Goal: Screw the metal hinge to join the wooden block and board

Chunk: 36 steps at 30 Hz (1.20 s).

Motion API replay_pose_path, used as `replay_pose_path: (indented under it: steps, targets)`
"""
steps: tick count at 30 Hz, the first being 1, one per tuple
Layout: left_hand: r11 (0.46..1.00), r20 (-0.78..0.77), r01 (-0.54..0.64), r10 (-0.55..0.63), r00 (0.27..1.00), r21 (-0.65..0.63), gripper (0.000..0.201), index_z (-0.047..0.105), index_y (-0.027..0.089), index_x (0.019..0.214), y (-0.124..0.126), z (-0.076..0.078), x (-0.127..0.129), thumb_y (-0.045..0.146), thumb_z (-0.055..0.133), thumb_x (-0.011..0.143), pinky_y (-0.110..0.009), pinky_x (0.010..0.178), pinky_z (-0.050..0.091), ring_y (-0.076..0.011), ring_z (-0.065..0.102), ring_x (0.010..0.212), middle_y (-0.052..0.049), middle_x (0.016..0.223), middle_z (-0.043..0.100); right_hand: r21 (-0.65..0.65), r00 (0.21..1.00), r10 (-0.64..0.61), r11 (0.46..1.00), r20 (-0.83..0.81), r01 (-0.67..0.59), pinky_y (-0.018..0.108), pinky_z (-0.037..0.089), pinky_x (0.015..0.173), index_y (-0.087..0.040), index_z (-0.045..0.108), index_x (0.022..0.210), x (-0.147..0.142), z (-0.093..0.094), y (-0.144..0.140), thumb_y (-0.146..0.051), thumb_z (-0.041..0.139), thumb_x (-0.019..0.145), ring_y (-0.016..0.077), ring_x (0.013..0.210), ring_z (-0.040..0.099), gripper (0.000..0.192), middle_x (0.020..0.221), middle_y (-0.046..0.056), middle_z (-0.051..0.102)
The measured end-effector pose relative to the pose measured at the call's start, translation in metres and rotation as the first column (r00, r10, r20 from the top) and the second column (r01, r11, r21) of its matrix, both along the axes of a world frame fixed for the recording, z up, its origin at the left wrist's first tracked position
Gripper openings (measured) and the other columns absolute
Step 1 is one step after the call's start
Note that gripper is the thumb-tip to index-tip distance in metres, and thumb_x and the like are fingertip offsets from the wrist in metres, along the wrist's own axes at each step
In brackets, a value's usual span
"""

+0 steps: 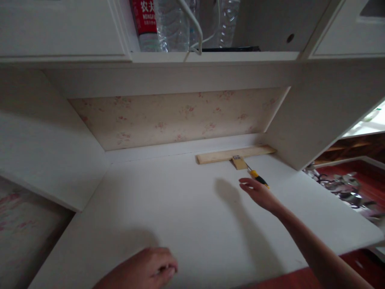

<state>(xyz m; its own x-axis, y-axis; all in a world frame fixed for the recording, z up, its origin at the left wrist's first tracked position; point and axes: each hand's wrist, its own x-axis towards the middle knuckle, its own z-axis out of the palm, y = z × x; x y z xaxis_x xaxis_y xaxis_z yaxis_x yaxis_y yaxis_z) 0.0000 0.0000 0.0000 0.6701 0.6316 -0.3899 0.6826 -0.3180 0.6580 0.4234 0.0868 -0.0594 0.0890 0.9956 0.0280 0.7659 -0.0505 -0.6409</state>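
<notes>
My right hand (pixel 259 194) hovers over the white tabletop (pixel 180 208), fingers loosely stretched and a gap below the forefinger. Just behind it lies a screwdriver (pixel 257 178) with a yellow and black handle, its shaft pointing to a small wooden piece (pixel 240 163). That piece meets a long wooden strip (pixel 213 155) along the back of the tabletop. A small metal part, perhaps a hinge (pixel 236 157), sits where the two meet. Low in the view, my left hand (pixel 144 267) is curled closed; whether anything is inside its fingers is hidden.
White side panels (pixel 315 108) flank the tabletop, with a flowered wall (pixel 168 120) behind. Overhead, a shelf (pixel 240 57) holds clear plastic bottles (pixel 173 28), a red-labelled bottle (pixel 146 18) and a white cable (pixel 195 26). Shiny objects (pixel 349 192) lie beyond the right edge.
</notes>
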Motion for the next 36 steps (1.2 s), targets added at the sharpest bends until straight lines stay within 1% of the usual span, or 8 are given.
replay_pose_path:
  steps: [2, 5, 8, 12, 16, 20, 30, 36]
  targets:
    - [0.993, 0.081, 0.007, -0.016, 0.997, 0.114, 0.031, 0.066, 0.024, 0.1, 0.045, 0.0, 0.03, 0.038, 0.038, 0.095, -0.024, 0.079, 0.045, -0.0139, 0.06, 0.088, -0.001, 0.097, 0.067, 0.089, 0.975, -0.177, 0.982, 0.134, 0.167, 0.032, 0.05, 0.077, -0.018, 0.063, 0.11, 0.02, -0.017, 0.028, -0.041, 0.048, 0.084, 0.0203, 0.088, 0.063, 0.037, 0.104, 0.01, 0.065]
    - [0.954, 0.161, -0.001, -0.049, 0.986, 0.3, 0.029, 0.063, 0.021, 0.105, 0.12, -0.015, 0.08, 0.032, 0.04, 0.093, -0.026, 0.084, 0.044, -0.0145, 0.059, 0.089, -0.004, 0.104, 0.065, 0.15, 0.939, -0.277, 0.957, 0.205, 0.25, 0.038, 0.043, 0.09, -0.014, 0.06, 0.116, 0.037, -0.033, 0.048, -0.037, 0.05, 0.083, 0.0246, 0.103, 0.057, 0.041, 0.12, 0.015, 0.056]
    - [0.866, 0.183, -0.104, 0.015, 0.983, 0.488, 0.028, 0.061, 0.017, 0.107, 0.186, -0.042, 0.126, 0.025, 0.04, 0.091, -0.029, 0.094, 0.042, -0.0173, 0.056, 0.102, -0.007, 0.111, 0.063, 0.175, 0.88, -0.364, 0.93, 0.306, 0.323, 0.043, 0.039, 0.094, -0.015, 0.055, 0.123, 0.046, -0.043, 0.051, -0.036, 0.051, 0.081, 0.0303, 0.113, 0.05, 0.046, 0.132, 0.016, 0.046]
    - [0.728, 0.077, -0.098, 0.062, 0.995, 0.678, 0.032, 0.056, 0.016, 0.117, 0.241, -0.068, 0.172, 0.027, 0.043, 0.089, -0.034, 0.097, 0.04, -0.0214, 0.052, 0.11, -0.01, 0.118, 0.058, 0.154, 0.763, -0.475, 0.876, 0.439, 0.457, 0.042, 0.043, 0.086, -0.016, 0.043, 0.135, 0.062, -0.064, 0.045, -0.041, 0.043, 0.086, 0.0317, 0.111, 0.051, 0.055, 0.137, 0.016, 0.042]
    - [0.635, -0.09, 0.044, 0.04, 0.995, 0.771, 0.04, 0.051, 0.02, 0.123, 0.277, -0.078, 0.199, 0.035, 0.05, 0.086, -0.04, 0.1, 0.037, -0.0251, 0.045, 0.119, -0.01, 0.128, 0.051, 0.135, 0.749, -0.507, 0.854, 0.425, 0.502, 0.041, 0.041, 0.086, -0.011, 0.04, 0.136, 0.078, -0.094, 0.041, -0.041, 0.034, 0.091, 0.0298, 0.104, 0.054, 0.055, 0.121, 0.017, 0.055]
    - [0.638, -0.126, 0.066, 0.049, 0.991, 0.767, 0.05, 0.047, 0.023, 0.128, 0.308, -0.088, 0.219, 0.043, 0.052, 0.083, -0.044, 0.101, 0.033, -0.0279, 0.04, 0.122, -0.01, 0.137, 0.044, 0.206, 0.76, -0.531, 0.847, 0.374, 0.49, 0.036, 0.041, 0.084, -0.009, 0.045, 0.13, 0.088, -0.111, 0.043, -0.042, 0.031, 0.092, 0.0271, 0.098, 0.055, 0.052, 0.112, 0.017, 0.06]
    - [0.667, -0.135, 0.086, 0.021, 0.991, 0.74, 0.062, 0.042, 0.02, 0.131, 0.338, -0.104, 0.279, 0.056, 0.049, 0.081, -0.044, 0.099, 0.032, -0.0286, 0.04, 0.119, -0.012, 0.127, 0.05, 0.228, 0.741, -0.564, 0.826, 0.366, 0.516, 0.036, 0.039, 0.081, -0.013, 0.049, 0.124, 0.087, -0.106, 0.047, -0.042, 0.035, 0.091, 0.0275, 0.096, 0.054, 0.046, 0.108, 0.014, 0.061]
    - [0.698, -0.147, 0.107, -0.002, 0.989, 0.708, 0.064, 0.041, 0.025, 0.134, 0.351, -0.111, 0.294, 0.058, 0.049, 0.081, -0.046, 0.101, 0.029, -0.0298, 0.039, 0.122, -0.011, 0.132, 0.048, 0.225, 0.741, -0.551, 0.834, 0.383, 0.504, 0.037, 0.037, 0.083, -0.013, 0.049, 0.124, 0.089, -0.105, 0.049, -0.039, 0.035, 0.092, 0.0271, 0.097, 0.053, 0.044, 0.108, 0.015, 0.061]
